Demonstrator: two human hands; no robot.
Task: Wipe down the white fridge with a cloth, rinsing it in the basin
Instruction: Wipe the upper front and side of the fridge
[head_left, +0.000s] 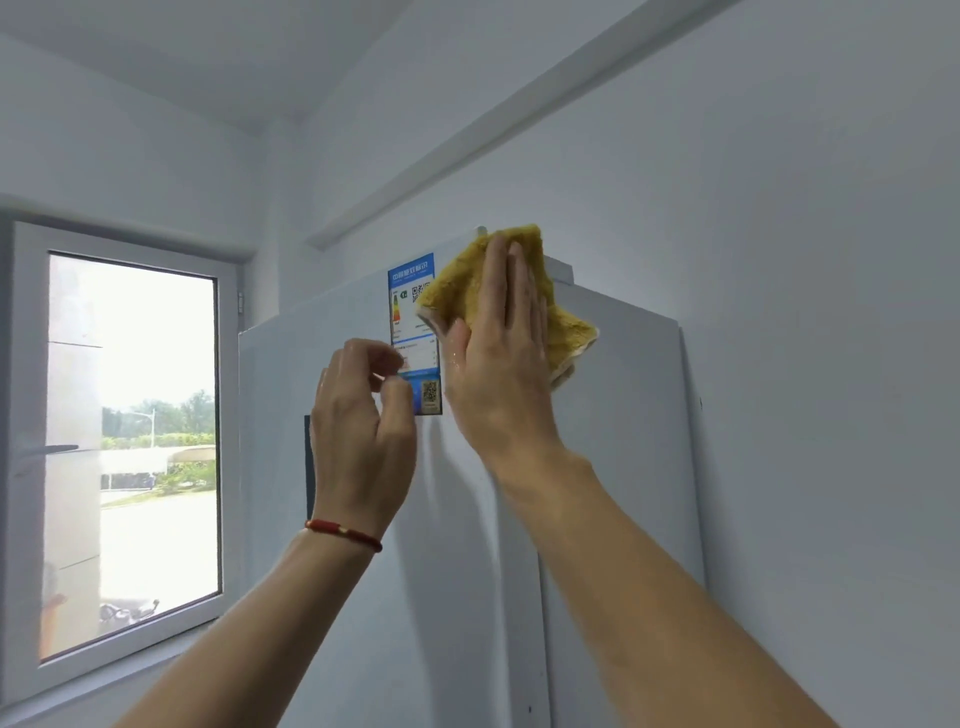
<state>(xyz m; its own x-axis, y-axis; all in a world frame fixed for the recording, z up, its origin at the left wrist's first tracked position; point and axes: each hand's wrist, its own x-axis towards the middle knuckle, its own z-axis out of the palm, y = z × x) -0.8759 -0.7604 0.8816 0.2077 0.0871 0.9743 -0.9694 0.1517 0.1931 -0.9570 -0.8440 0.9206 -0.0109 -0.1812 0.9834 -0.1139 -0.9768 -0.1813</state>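
Note:
The white fridge stands tall in front of me, its top edge just above my hands. My right hand lies flat with straight fingers on a yellow cloth, pressing it against the upper door near the top. A blue energy label is stuck on the door left of the cloth. My left hand, with a red bracelet at the wrist, is raised beside the label, its fingers curled and fingertips pinched together at the label's lower edge. Whether it holds the label's edge I cannot tell. No basin is in view.
A window with a white frame fills the wall to the left of the fridge. White wall runs along the right side and above. A dark panel sits on the left fridge door behind my left wrist.

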